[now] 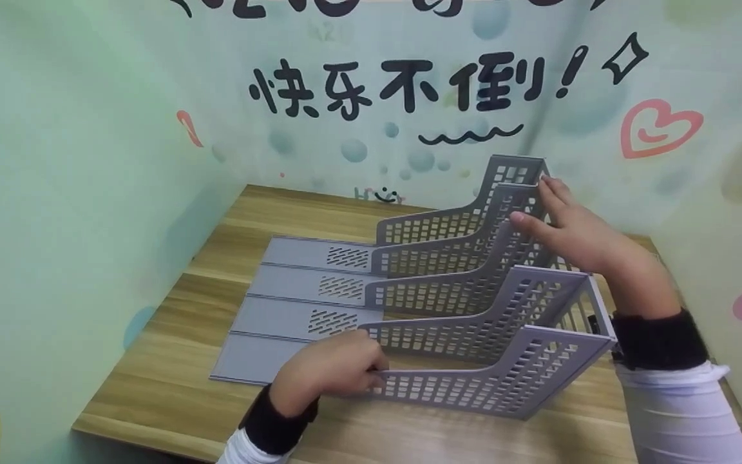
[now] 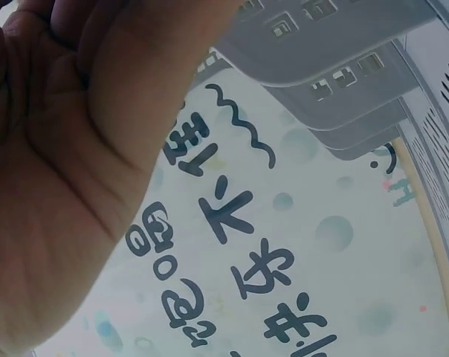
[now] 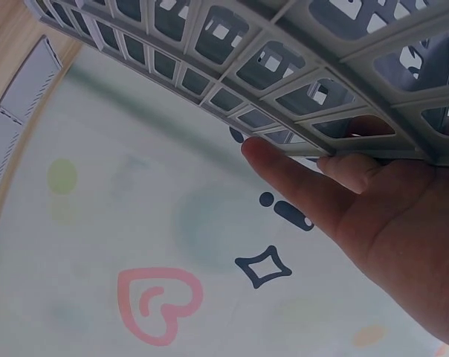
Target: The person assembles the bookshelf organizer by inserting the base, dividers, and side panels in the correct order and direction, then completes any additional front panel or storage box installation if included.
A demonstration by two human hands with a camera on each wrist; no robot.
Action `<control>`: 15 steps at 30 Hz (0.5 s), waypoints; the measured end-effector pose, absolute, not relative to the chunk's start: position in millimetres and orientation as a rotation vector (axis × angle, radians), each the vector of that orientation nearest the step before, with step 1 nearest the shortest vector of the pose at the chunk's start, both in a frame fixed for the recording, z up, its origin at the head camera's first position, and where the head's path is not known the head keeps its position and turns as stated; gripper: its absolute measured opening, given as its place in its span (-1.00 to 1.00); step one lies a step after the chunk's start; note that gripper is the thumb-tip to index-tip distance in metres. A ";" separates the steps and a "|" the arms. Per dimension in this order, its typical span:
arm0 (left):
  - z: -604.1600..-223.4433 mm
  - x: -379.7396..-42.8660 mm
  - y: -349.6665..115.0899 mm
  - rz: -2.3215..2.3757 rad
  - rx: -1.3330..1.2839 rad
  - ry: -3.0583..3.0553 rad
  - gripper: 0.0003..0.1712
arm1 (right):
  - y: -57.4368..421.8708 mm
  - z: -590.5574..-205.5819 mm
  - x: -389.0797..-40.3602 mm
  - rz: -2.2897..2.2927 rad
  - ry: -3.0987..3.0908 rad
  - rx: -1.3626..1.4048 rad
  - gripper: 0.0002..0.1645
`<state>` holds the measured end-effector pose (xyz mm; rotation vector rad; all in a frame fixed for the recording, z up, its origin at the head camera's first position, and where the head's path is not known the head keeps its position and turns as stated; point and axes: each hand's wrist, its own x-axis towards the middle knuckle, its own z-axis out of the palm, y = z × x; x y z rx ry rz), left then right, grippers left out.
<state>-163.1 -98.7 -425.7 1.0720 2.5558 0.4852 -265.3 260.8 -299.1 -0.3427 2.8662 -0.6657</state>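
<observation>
A grey plastic file rack (image 1: 448,335) with several lattice dividers stands on the wooden table, its tall ends to the right. To its left, grey slotted base panels (image 1: 268,316) lie flat, joined side by side. My left hand (image 1: 339,364) grips the low front end of the nearest dividers, fingers curled; its fingertips are partly hidden. Against the tall back end rests my right hand (image 1: 580,232), fingers fairly straight, thumb at a middle divider's upper edge. The right wrist view shows its fingers touching the lattice back (image 3: 284,82). The left wrist view shows the palm beneath divider edges (image 2: 321,44).
The wooden table (image 1: 171,348) runs up to printed cloth walls at the back, left and right. Black lettering (image 1: 397,87) and a pink heart (image 1: 661,129) mark the cloth. Table edges show at front left and along the right side.
</observation>
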 end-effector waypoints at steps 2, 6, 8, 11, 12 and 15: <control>-426.6 -163.0 -98.4 0.490 1.066 2.553 -0.84 | 261.1 -299.7 -264.6 -0.668 2.866 -0.345 0.27; -427.2 -162.8 -98.9 0.479 1.082 2.537 -0.86 | 263.1 -302.3 -263.7 -0.683 2.868 -0.346 0.28; -426.5 -163.3 -100.0 0.468 1.091 2.529 -0.86 | 264.8 -305.4 -264.0 -0.748 2.864 -0.343 0.25; -423.3 -165.7 -103.6 0.479 1.075 2.519 -0.75 | 270.8 -312.8 -264.8 -1.074 2.785 -0.327 0.12; -421.5 -166.9 -105.9 0.497 1.057 2.517 -0.69 | 273.7 -316.8 -264.7 -1.272 2.709 -0.313 0.07; -415.6 -171.8 -116.0 0.595 1.012 2.512 -0.54 | 287.6 -330.1 -260.4 -1.890 2.341 -0.239 -0.05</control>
